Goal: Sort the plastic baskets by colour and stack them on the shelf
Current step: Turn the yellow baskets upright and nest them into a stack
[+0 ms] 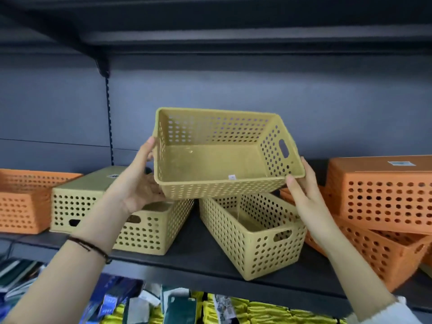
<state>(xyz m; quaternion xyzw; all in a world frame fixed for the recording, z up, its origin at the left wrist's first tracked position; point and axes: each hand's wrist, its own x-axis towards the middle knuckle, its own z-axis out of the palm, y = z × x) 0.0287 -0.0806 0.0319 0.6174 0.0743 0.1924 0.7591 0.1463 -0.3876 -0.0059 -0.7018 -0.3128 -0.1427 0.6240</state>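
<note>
A yellow perforated basket (210, 160) is held up above the shelf, tilted so its open top faces me. My left hand (138, 181) grips its left wall and my right hand (304, 190) grips its right front corner. On the dark shelf (198, 260) below stand more yellow baskets: one upright (254, 235) at the centre, one upright (149, 232) partly hidden behind my left arm, one upside down (79, 197) to the left. Orange baskets sit at the far left (21, 202) and at the right, one upside down (385, 192) on an upright one (378, 251).
A dark shelf board (233, 36) hangs overhead, held by a bracket and slotted upright (108, 113) at the left. Below the shelf lie packaged goods (210, 307) in yellow, blue and green. The grey back panel (280, 94) is behind the baskets.
</note>
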